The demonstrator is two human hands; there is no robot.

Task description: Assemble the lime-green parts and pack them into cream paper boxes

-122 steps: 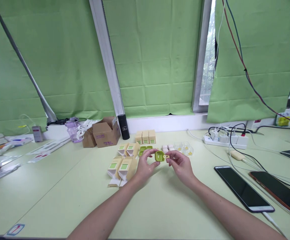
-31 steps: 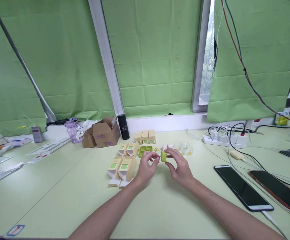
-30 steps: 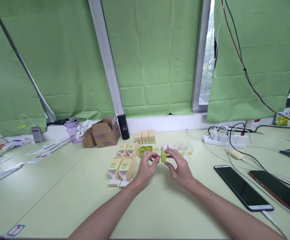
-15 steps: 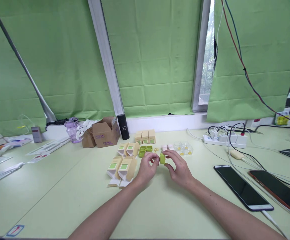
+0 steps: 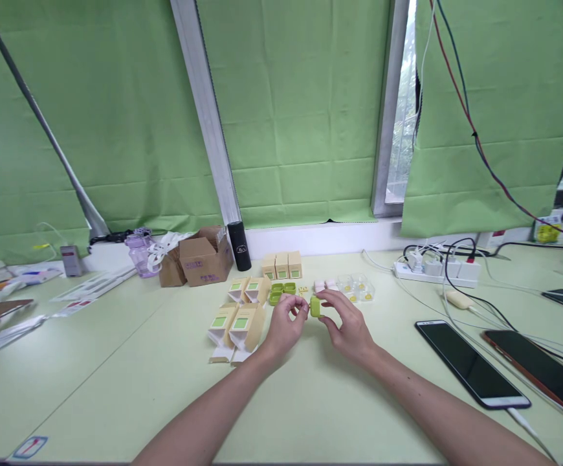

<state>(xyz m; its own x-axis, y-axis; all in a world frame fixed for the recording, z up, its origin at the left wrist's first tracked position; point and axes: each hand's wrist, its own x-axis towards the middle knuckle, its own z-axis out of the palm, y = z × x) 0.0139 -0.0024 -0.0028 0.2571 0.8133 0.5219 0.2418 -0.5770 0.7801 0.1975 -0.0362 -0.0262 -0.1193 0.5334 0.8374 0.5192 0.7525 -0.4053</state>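
Note:
My right hand [image 5: 348, 325] grips a small green square cup [image 5: 315, 307] between thumb and fingertips, held on edge above the table. Close against the cup's left side, the thumb and forefinger of my left hand [image 5: 286, 325] are pinched together; what lies between them is too small and hidden to make out. Just behind my hands sit several more green cups [image 5: 283, 290] in a cluster. Several tiny yellow pieces [image 5: 303, 290] lie beside them. Farther right are small pale pink blocks [image 5: 325, 285] and clear containers [image 5: 359, 288] with yellow spots inside.
Opened small cartons [image 5: 237, 323] stand left of my hands, with closed ones [image 5: 282, 265] behind. A cardboard box [image 5: 207, 259] and black cylinder [image 5: 239, 246] stand at the back. To the right are phones [image 5: 470, 362], cables and a power strip [image 5: 437, 274].
The green cup has turned from facing me to edge-on, and my right hand has gone from a pale yellow ring piece to the cup. Lately the cup shifted slightly left against my left fingertips.

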